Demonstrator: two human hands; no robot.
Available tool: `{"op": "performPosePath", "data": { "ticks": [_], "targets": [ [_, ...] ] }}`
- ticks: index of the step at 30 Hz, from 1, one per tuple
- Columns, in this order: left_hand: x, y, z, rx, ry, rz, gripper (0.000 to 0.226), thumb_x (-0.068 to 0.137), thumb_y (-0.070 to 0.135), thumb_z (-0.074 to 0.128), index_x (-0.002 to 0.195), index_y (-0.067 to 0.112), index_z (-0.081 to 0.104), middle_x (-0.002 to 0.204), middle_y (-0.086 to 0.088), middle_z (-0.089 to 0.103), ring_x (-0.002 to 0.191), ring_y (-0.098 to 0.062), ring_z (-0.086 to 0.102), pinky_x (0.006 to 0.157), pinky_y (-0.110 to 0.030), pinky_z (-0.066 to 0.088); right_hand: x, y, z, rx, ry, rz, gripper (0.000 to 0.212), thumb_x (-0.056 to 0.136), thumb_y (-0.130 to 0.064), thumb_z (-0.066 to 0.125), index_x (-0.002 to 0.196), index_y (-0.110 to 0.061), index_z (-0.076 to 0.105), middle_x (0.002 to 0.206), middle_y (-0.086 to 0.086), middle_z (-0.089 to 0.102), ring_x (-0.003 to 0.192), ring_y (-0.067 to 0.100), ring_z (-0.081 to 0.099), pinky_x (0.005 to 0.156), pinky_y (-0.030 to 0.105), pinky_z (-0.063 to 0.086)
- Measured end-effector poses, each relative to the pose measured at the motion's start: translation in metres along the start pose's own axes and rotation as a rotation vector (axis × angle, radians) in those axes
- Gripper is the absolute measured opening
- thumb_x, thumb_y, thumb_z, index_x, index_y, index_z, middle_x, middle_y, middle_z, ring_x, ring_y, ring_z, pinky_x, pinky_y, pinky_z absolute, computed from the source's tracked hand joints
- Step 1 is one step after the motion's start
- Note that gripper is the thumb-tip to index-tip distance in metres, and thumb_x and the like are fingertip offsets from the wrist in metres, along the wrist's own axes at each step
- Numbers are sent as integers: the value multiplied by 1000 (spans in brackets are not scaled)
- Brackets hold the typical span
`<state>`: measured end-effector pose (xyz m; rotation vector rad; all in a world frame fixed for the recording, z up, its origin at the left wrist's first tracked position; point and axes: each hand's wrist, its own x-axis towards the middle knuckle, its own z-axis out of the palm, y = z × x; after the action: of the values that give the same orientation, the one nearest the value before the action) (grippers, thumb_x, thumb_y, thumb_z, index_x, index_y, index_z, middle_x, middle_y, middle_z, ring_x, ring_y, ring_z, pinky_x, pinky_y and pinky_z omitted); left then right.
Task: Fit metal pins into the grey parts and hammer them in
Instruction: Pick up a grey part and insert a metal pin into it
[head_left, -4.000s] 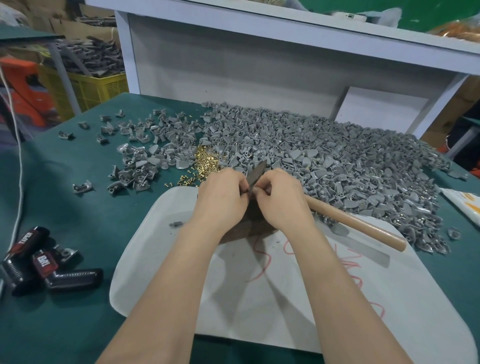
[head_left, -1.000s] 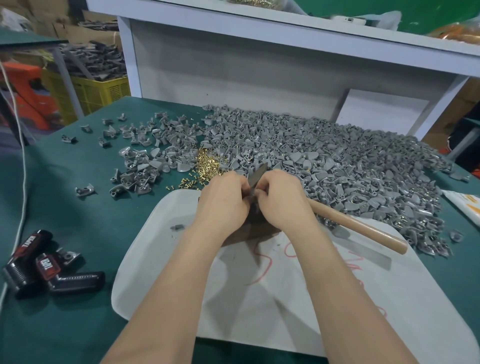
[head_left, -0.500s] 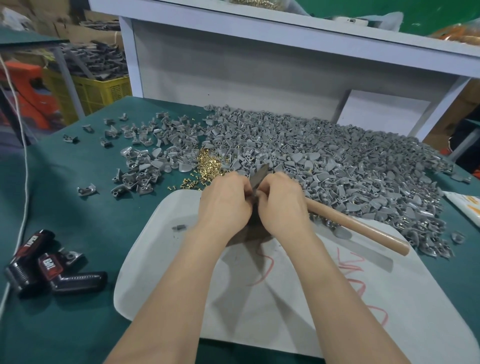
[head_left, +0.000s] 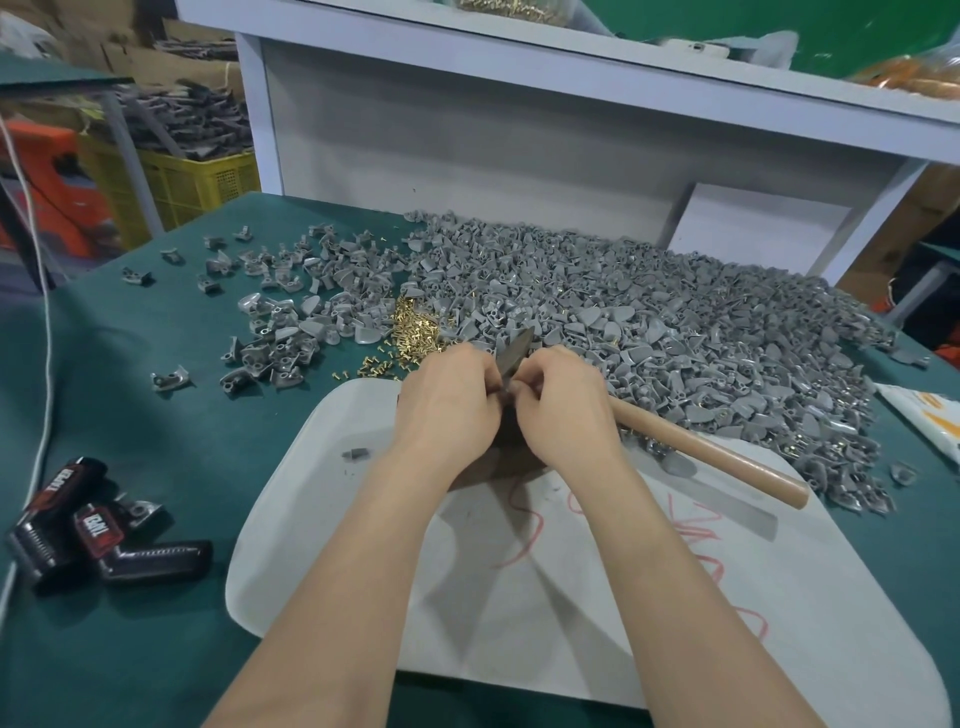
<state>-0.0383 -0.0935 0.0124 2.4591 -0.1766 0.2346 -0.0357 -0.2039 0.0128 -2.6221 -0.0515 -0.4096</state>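
Observation:
My left hand (head_left: 447, 410) and my right hand (head_left: 563, 410) meet over the far edge of the white board (head_left: 519, 597). Between their curled fingers they hold one grey part (head_left: 514, 351), whose thin end sticks up. No pin shows in the fingers. The hammer's wooden handle (head_left: 711, 460) runs out from under my right hand to the right; its head is hidden. Brass pins (head_left: 413, 332) lie in a small heap just beyond my left hand. A large heap of grey parts (head_left: 675, 332) covers the table behind and to the right.
A smaller scatter of grey parts (head_left: 291, 332) lies at the left. Black and red tools (head_left: 78, 530) and a white cable (head_left: 44, 364) sit at the near left. A small grey bit (head_left: 357, 453) rests on the board. A white shelf unit (head_left: 467, 130) stands behind.
Both hands stay pressed together on the grey part at the same spot; only small finger movement and a slight shift of the camera show.

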Motion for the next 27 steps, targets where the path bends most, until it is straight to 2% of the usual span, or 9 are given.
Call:
{"op": "performPosePath", "data": {
  "ticks": [10, 16, 22, 25, 27],
  "targets": [
    [1, -1, 1, 12, 9, 5, 12, 87, 20, 61, 77, 24, 56, 100, -4, 63, 96, -30, 58, 83, -41, 49, 4, 4, 1, 31, -33, 43, 10, 89, -15, 56, 89, -12, 66, 91, 0, 53, 96, 22, 55, 82, 29, 39],
    [1, 0, 2, 14, 18, 3, 6, 87, 19, 61, 82, 20, 63, 98, -4, 65, 94, -30, 60, 82, -40, 51, 4, 4, 0, 39, -43, 61, 10, 90, -16, 56, 90, -14, 66, 93, 0, 55, 98, 23, 55, 84, 29, 39],
    [0, -1, 1, 11, 16, 11, 4, 88, 20, 60, 85, 18, 63, 101, -6, 64, 98, -31, 58, 83, -40, 49, 6, 1, 1, -22, -42, 48, 12, 91, -17, 55, 90, -17, 67, 101, 5, 62, 99, 24, 55, 83, 30, 39],
    [0, -1, 1, 27, 23, 15, 6, 87, 18, 60, 82, 19, 62, 100, -4, 63, 98, -29, 58, 83, -40, 48, 9, 6, -4, 86, -106, 36, 15, 91, -18, 56, 90, -17, 70, 96, 3, 68, 94, 22, 59, 82, 28, 44],
    [0, -1, 1, 21, 26, 12, 6, 88, 19, 61, 82, 19, 62, 100, -3, 64, 98, -28, 58, 84, -40, 48, 11, 17, -11, 187, -73, 52, 19, 94, -18, 53, 95, -17, 72, 95, 1, 70, 88, 18, 60, 76, 25, 41]
  ]
}}
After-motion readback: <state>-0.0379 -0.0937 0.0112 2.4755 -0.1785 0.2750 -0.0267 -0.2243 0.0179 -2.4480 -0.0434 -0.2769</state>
